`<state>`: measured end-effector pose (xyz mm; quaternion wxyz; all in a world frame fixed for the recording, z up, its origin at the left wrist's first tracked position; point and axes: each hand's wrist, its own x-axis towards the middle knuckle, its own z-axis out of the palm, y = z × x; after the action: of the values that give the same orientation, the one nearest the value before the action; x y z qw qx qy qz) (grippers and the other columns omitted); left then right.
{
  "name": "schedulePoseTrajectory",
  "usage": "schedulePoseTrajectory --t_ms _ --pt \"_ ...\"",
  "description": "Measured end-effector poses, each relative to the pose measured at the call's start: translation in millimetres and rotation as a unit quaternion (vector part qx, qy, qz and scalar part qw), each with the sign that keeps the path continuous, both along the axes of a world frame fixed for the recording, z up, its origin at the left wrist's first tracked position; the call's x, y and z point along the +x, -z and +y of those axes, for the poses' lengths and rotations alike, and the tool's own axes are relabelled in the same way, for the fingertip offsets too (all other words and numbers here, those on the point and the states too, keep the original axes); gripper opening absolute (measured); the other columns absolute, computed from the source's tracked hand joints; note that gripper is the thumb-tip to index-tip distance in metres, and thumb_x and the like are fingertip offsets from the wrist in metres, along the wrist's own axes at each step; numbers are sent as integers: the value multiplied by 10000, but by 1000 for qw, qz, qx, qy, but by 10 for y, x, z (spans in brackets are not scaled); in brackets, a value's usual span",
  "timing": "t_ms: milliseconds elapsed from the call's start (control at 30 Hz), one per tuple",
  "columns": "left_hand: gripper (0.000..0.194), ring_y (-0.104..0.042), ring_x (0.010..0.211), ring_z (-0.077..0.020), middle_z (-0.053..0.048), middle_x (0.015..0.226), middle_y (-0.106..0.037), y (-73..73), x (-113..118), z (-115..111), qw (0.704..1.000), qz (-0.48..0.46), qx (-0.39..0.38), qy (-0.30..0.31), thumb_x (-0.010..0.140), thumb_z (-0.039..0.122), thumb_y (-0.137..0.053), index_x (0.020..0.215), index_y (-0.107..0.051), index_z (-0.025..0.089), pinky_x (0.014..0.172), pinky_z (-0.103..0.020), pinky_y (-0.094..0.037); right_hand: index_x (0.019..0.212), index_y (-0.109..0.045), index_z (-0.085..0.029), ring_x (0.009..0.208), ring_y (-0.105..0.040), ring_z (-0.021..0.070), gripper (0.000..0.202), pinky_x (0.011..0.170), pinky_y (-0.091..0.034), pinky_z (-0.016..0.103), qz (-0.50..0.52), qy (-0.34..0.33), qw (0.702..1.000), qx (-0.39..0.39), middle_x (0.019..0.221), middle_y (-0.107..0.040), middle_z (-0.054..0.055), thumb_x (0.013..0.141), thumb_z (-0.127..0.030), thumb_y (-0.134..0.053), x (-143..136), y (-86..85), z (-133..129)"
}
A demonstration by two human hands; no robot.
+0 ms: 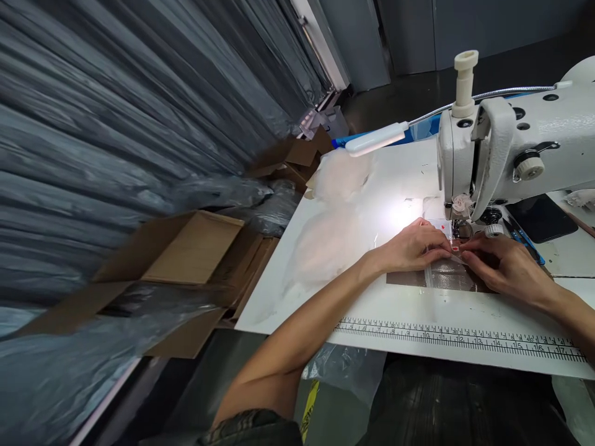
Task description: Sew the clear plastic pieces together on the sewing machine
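Right in front of the needle area of a white sewing machine, both hands work close together. My left hand is closed, thumb and fingers pressed together at the edge of a piece of sheer fabric. From the other side, my right hand pinches the same sheer fabric. A small red-and-white tag lies between the fingertips, just below the presser foot. The fingers partly cover the tag, so I cannot tell which hand touches it. The fabric spreads flat over a brown patch of the table.
A ruler strip runs along the table's front edge. Pale, soft, translucent piles lie on the left. A white lamp shines down. Behind my right hand are a phone and a blue tool. Open cardboard boxes stand left.
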<state>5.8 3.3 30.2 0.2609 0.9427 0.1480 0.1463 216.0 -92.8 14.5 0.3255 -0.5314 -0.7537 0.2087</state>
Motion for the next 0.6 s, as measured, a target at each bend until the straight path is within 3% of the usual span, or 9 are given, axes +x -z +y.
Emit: schedulePoseTrajectory --t_ms 100,167,267,333,400,500,600 --pt "143 -626 709 -96 22 783 -726 -64 -22 -46 999 27 -17 -18 963 239 -565 907 -689 196 886 -324 -466 951 -683 -190 809 -670 230 308 721 -532 376 -8 -30 999 -14 928 -709 100 905 -439 -508 -84 -39 -19" --pt "146 -639 732 -102 3 803 -733 -88 -58 -61 998 30 -52 -23 953 258 -572 912 -693 188 823 -290 -486 838 -639 -203 691 -635 196 292 635 -496 342 1 -36 998 -45 799 -692 72 915 -435 -478 -131 -63 -45" --pt "151 -651 735 -104 -28 836 -736 -106 -160 -59 989 13 -140 -52 922 282 -608 907 -694 158 688 -230 -497 786 -573 -215 531 -571 152 337 527 -446 295 78 -40 979 -183 614 -648 28 929 -485 -433 -159 -83 -94" --pt "194 -635 654 -93 -24 786 -719 -115 -226 -36 975 12 -201 -93 930 308 -588 923 -682 139 608 -208 -487 813 -547 -217 498 -579 150 359 497 -449 283 139 -49 943 -299 594 -660 27 932 -524 -402 -163 -84 -109" --pt "232 -604 588 -87 -8 723 -691 -127 -245 14 969 32 -211 -120 952 325 -548 940 -676 132 559 -202 -465 803 -538 -216 519 -609 156 348 508 -460 281 143 -56 927 -343 623 -681 42 940 -495 -381 -176 -80 -95" --pt "210 -613 643 -105 -13 751 -695 -143 -142 162 984 104 -108 -95 958 285 -539 937 -693 145 599 -215 -453 756 -580 -206 561 -618 171 296 517 -415 285 -15 -12 972 -232 641 -678 57 927 -383 -415 -226 -68 -37" --pt "181 -633 711 -142 -34 823 -707 -133 66 398 979 191 38 -64 940 282 -574 940 -708 161 632 -241 -448 888 -652 -187 585 -609 198 248 491 -338 296 -183 79 976 -88 764 -707 90 914 -344 -462 -287 -25 10"
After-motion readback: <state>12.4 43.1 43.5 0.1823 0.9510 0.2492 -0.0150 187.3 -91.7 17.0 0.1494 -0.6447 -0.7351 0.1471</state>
